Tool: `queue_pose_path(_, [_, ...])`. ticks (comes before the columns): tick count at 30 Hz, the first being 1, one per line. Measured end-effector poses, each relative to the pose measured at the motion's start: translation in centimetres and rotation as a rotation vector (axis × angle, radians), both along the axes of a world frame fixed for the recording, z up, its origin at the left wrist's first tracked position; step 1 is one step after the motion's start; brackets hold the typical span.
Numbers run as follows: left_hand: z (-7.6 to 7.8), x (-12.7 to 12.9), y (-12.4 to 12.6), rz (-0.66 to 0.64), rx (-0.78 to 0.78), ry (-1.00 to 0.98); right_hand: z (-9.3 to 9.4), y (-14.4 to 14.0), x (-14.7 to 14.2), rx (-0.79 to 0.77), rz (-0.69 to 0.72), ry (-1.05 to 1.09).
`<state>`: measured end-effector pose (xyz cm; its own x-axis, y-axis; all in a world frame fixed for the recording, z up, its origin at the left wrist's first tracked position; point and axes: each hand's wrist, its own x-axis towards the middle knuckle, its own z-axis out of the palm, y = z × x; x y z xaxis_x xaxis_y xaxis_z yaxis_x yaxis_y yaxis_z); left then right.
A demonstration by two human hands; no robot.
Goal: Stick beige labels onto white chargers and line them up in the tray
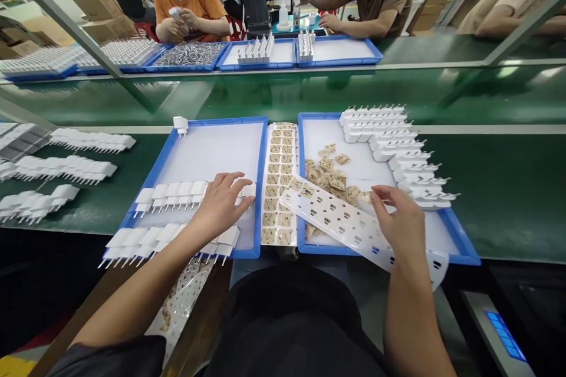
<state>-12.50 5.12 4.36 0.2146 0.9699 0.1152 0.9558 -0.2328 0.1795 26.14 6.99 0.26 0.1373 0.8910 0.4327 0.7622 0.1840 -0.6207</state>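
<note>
My white plug adapters sit in a row across the left blue tray; the peeled sticker sheet slants over the right tray's near edge.

A green bench carries two blue trays and white plugs.

Bare forearms; left hand and right hand ungloved. Dark short sleeve on left arm, black garment below.

Far trays: blue trays holding white parts and metal pins
Bottle: white glue bottle (by the far workers)
Belt: green conveyor
Left: loose plug rows
Corner: blue display
</note>
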Motion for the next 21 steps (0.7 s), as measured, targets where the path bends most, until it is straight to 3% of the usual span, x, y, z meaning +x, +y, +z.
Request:
queue_pose_path(4, [-0.3,2.6,1.2,-0.14,-0.038,-0.065,0.1,0.1,-1.1,0.072,0.034,-0.103])
queue_pose_path(8, [-0.4,6.3,4.8,-0.19,-0.216,-0.225,0.4,-0.3,-6.3,-0.057,0.367,0.004])
queue_pose_path(11, [-0.7,8.1,7.8,-0.173,-0.345,-0.334,0.0,-0.5,-9.7,-0.144,0.494,0.077])
queue_pose_path(15, [-1.3,8.6,9.8,-0.193,-0.452,-0.45,-0.6,-0.4,-11.2,-0.179,0.494,0.133])
queue_pose_path(21, [-1.4,8.2,8.4,-0.268,-0.593,-0.748,0.2,0.1,-11.2,-0.071,0.419,0.231])
